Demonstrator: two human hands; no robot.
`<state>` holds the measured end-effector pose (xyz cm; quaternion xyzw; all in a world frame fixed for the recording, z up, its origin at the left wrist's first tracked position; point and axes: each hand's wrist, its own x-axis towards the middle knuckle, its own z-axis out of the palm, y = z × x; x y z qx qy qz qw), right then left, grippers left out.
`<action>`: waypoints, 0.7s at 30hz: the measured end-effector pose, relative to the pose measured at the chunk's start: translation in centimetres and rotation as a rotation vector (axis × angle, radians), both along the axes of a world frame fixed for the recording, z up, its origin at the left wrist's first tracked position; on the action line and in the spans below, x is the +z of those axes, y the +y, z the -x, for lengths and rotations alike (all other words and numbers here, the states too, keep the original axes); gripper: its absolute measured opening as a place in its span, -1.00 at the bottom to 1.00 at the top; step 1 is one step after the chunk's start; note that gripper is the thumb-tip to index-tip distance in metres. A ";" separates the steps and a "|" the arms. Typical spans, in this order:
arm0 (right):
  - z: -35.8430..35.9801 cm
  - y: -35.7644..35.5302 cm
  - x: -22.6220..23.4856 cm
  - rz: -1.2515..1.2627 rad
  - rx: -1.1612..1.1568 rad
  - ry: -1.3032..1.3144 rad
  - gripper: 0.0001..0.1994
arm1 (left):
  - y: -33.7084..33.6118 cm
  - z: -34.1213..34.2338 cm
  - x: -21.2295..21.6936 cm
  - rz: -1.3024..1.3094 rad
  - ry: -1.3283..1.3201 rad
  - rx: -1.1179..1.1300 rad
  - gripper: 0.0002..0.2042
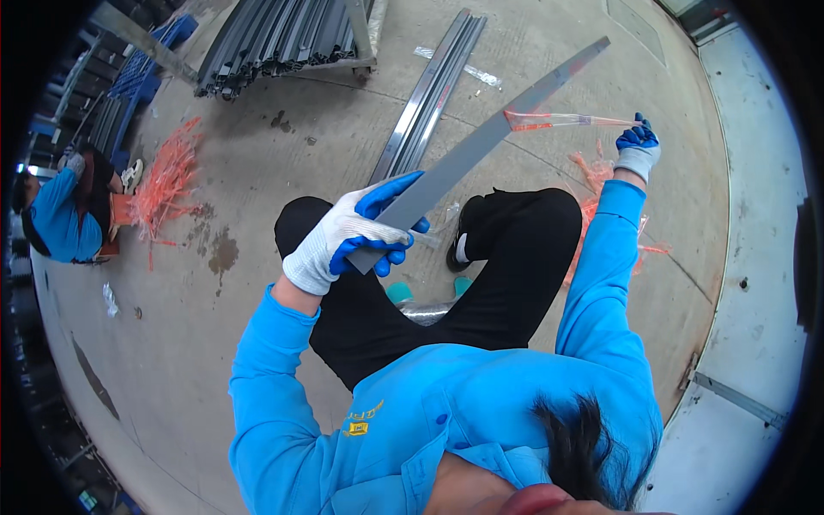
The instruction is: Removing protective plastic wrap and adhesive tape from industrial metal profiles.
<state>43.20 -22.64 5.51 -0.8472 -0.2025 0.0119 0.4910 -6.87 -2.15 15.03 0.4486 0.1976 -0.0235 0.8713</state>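
Observation:
Gripped near its lower end by my left hand [369,225], in a white glove with blue-coated fingers, a long flat grey metal profile [468,159] slants up and away to the right. My right hand [638,148], gloved the same way, is closed out to the right on the end of a clear protective film strip [575,121] with orange-red marks. Stretched taut, the strip still joins the profile around its middle. Several similar metal profiles [429,94] lie side by side on the floor beyond my knees.
A rack of dark profiles [279,39] stands at the far left. Peeled orange film lies in heaps at left [167,184] and beside my right arm [592,176]. A co-worker in blue [64,215] sits far left. A pale wall panel [755,215] borders the right.

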 end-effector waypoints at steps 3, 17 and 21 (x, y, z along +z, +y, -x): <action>2.7 -1.9 0.6 -0.253 0.068 0.167 -0.73 | 0.3 0.4 1.9 -0.159 0.051 0.013 -0.28; 20.5 14.4 1.7 -0.633 0.539 0.815 -0.73 | 3.3 3.3 5.9 -0.756 0.236 0.033 -0.30; 23.3 17.1 0.2 -0.648 0.628 0.866 -0.75 | 7.6 6.2 6.4 -1.264 0.317 -0.156 -0.31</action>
